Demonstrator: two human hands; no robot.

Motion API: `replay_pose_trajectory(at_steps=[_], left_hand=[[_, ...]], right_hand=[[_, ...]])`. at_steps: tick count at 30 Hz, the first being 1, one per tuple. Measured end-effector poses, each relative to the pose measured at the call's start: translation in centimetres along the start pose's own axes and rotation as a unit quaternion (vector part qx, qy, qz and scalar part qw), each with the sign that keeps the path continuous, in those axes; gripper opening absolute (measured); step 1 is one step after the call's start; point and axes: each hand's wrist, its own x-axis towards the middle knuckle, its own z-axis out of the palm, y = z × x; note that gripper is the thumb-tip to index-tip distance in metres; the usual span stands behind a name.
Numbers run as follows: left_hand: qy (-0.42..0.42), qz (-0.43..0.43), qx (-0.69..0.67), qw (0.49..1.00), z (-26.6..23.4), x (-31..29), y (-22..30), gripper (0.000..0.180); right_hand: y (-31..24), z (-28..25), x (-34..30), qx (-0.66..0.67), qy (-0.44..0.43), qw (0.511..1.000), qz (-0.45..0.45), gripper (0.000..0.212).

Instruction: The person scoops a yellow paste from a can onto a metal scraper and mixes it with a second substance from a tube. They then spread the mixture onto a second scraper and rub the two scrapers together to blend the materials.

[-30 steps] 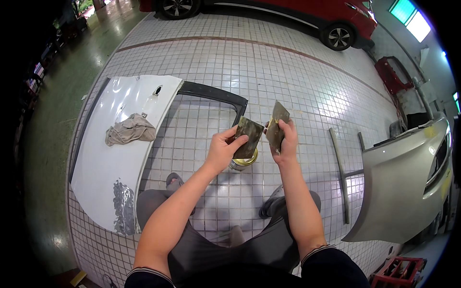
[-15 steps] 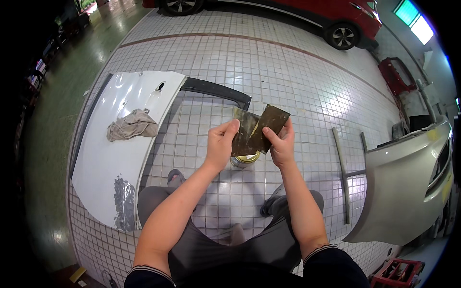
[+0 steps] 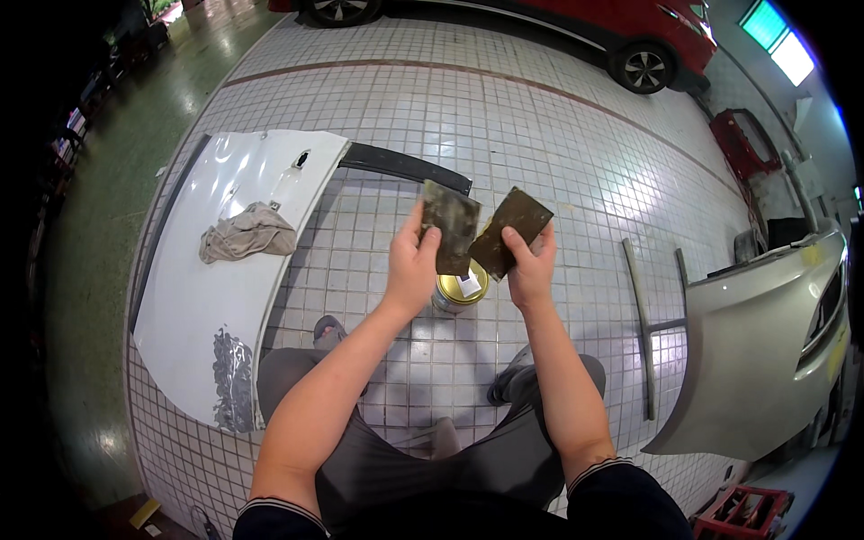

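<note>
My left hand [image 3: 416,263] is closed on a dark flat putty spreader [image 3: 451,220] with pale smears over its face, the thumb lying along its edge. A second putty spreader [image 3: 516,229], brown, tilted and with a yellowish smear on its left edge, is pinched in my right hand [image 3: 532,265] between thumb and fingers. The two plates are raised over the floor, their near edges almost meeting. Below and between them stands a round tin [image 3: 461,290] with a gold lid and a white label on top, partly covered by the left spreader.
At left lies a white car door [image 3: 193,297] with a crumpled grey cloth [image 3: 249,232] and a rough grey patch [image 3: 232,382]. A silver fender [image 3: 742,360] and metal stand [image 3: 641,333] are at right. A red car [image 3: 540,22] stands beyond on the tiled floor [image 3: 432,117].
The spreaders have come apart from overlapping. The left one has risen and turned its smeared face up, the right one has shifted slightly right, and more of the tin's lid shows.
</note>
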Motion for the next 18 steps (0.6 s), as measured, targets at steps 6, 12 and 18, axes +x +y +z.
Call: replay_pose_trajectory(at_steps=[6,12,18], left_hand=[[-0.010,-0.190,-0.087,0.978,-0.1,0.1,3.1,0.069],[-0.106,-0.188,-0.137,0.967,-0.4,-0.1,1.6,0.065],[-0.158,-0.210,-0.115,0.958,-0.6,-0.2,1.1,0.053]], right_hand=[[-0.6,0.0,0.1,0.003,0.032,0.999,0.041,0.044],[-0.1,0.4,0.4,-0.008,0.037,0.999,0.037,0.043],[0.0,0.4,0.2,-0.042,0.049,0.998,0.006,0.041]])
